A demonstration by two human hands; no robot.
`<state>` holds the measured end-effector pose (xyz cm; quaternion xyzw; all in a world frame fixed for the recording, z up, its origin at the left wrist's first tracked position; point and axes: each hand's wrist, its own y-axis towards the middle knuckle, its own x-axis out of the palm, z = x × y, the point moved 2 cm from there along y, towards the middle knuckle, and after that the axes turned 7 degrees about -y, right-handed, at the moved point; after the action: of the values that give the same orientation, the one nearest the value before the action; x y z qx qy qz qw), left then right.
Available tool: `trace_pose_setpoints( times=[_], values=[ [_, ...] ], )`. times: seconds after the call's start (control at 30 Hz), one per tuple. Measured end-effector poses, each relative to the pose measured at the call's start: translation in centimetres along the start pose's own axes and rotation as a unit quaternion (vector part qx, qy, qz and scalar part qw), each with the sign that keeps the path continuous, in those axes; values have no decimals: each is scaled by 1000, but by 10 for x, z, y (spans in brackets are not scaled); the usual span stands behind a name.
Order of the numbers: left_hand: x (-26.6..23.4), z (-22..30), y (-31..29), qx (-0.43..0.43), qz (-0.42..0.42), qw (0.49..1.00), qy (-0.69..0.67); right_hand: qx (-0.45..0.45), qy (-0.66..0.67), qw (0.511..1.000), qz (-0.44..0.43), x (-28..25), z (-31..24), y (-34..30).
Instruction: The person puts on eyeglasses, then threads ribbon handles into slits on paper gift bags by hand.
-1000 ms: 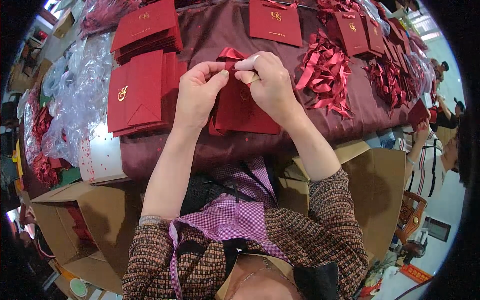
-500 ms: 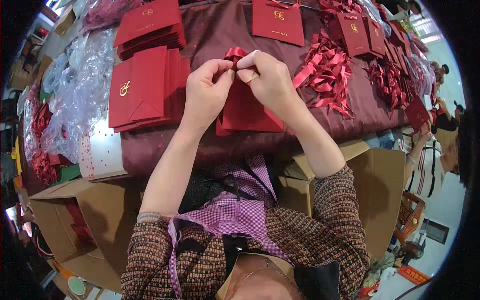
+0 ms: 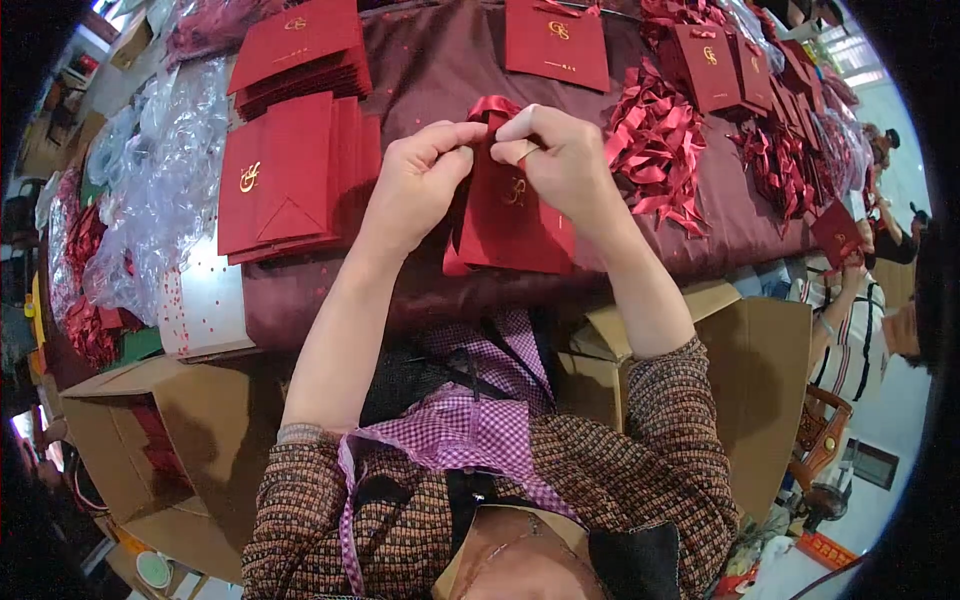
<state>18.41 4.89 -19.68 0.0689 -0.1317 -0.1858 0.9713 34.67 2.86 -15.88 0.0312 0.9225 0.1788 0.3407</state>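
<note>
A dark red paper gift bag with a gold monogram lies on the cloth-covered table in front of me. A loop of shiny red ribbon arches over its top edge. My left hand is closed in a pinch at the left side of this loop. On the other side my right hand pinches the ribbon with thumb and forefinger, its knuckles bent over the bag's upper right. My fingers hide where the ribbon meets the bag.
Stacks of red bags stand at the left, near clear plastic wrapping. Cut red ribbons lie heaped at the right. Another red bag lies farther back. Open cardboard boxes sit below the table edge. A co-worker is at the right.
Both hands have shifted slightly right and moved apart a little, with the ribbon loop between them. The bag has moved slightly right, and its gold monogram now shows.
</note>
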Motion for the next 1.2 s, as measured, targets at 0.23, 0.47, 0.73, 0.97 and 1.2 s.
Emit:
trace_pose_setpoints(
  times=[0.23, 0.47, 0.73, 0.97, 1.2],
  values=[
    [5, -5, 3, 90, -32, 988, 117, 46, 101, 994, -15, -2, 7, -6],
    [3, -8, 2, 67, -4, 987, 146, 13, 104, 990, -97, -22, 1, 0],
    [7, -3, -1, 66, -46, 987, 137, -227, -49, 962, -146, -26, -3, 23],
    [10, -4, -3, -49, -30, 997, -49, -206, -31, 960, -185, -40, -9, 18],
    [-3, -3, 6, -138, 94, 929, -331, -182, -71, 963, -185, -79, 10, 8]
  ],
)
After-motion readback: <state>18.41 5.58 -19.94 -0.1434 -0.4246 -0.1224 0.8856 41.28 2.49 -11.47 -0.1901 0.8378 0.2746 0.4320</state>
